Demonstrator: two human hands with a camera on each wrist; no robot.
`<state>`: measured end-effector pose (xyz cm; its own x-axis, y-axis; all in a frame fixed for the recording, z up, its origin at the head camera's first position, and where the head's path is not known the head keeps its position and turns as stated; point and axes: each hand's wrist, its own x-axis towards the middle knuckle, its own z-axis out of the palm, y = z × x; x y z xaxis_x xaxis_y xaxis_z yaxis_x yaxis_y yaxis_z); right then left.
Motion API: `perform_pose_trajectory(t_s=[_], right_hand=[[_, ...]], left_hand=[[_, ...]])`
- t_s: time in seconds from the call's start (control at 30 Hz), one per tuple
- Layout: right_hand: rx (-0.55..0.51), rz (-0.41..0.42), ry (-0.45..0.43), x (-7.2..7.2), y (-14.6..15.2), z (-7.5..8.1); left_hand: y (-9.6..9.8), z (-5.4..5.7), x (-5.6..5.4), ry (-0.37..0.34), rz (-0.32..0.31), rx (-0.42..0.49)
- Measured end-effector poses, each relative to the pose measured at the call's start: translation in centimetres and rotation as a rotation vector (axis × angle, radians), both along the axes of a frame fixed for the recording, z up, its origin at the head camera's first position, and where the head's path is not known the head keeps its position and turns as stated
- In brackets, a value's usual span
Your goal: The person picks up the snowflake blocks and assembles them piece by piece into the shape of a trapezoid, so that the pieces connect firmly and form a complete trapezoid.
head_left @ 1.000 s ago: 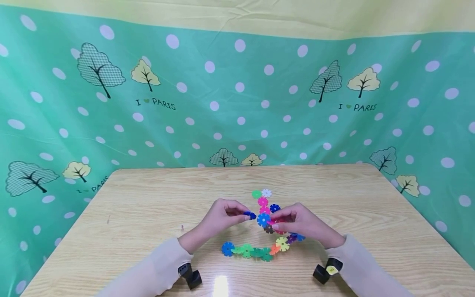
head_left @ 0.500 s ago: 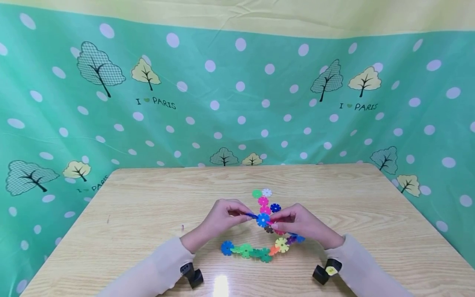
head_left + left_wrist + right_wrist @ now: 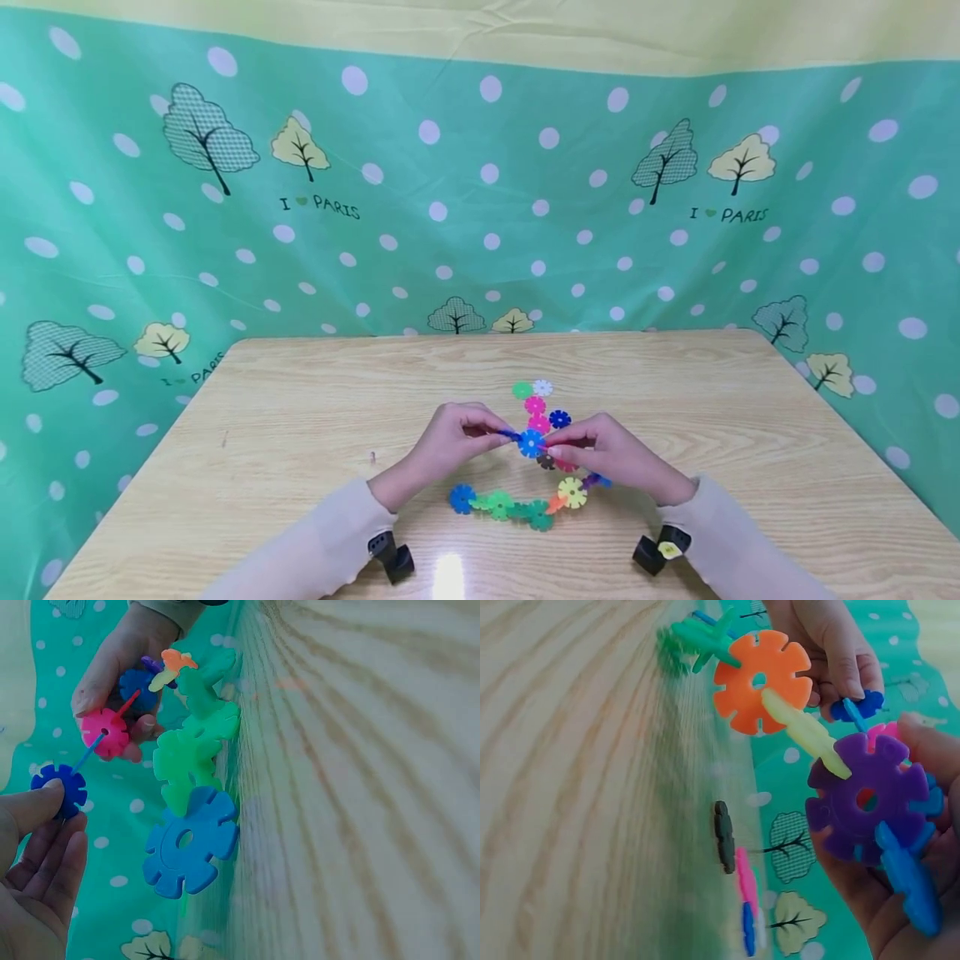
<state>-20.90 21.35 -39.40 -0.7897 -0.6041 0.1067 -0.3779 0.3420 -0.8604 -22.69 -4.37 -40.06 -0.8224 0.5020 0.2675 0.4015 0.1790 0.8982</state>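
Between thumb and fingers my left hand [image 3: 459,435] pinches a dark blue notched plastic disc [image 3: 73,786]. This disc meets a light blue disc [image 3: 527,451], seen edge-on in the left wrist view, which slots into a pink disc [image 3: 114,739]. My right hand [image 3: 611,458] grips the chain at the pink disc. From there the chain runs through blue, a purple disc [image 3: 847,761], a yellow disc [image 3: 802,731] and an orange disc [image 3: 733,697]. Several green discs [image 3: 180,761] follow, ending at a larger-looking blue disc [image 3: 206,851] near the table. My right fingers hide some joints.
Loose discs lie on the wooden table [image 3: 300,400] beyond my hands: light green [image 3: 519,390], white [image 3: 542,385], pink ones, dark blue [image 3: 555,419] and dark brown [image 3: 545,462]. A green dotted curtain [image 3: 450,250] stands behind the table's far edge.
My left hand has moved slightly right, bringing the dark blue disc from a small gap up against the light blue disc. My right hand stays nearly still with the chain.
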Motion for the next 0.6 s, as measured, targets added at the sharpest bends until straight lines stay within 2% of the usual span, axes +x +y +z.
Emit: perform_pose_trajectory(t_s=[0.17,0.3,0.5,0.6], right_hand=[[0.069,-0.046,0.085,0.4,-0.4,0.6],[0.077,-0.061,0.145,0.3,-0.7,0.3],[0.145,-0.054,0.192,0.1,-1.5,0.4],[0.192,-0.089,0.212,0.2,-2.0,0.7]], left_hand=[[-0.1,-0.1,0.0,-0.013,0.014,0.000],[-0.3,-0.2,0.0,-0.002,0.032,-0.011],[-0.6,-0.2,0.1,0.005,0.049,-0.007],[-0.7,-0.2,0.2,0.008,0.060,0.000]])
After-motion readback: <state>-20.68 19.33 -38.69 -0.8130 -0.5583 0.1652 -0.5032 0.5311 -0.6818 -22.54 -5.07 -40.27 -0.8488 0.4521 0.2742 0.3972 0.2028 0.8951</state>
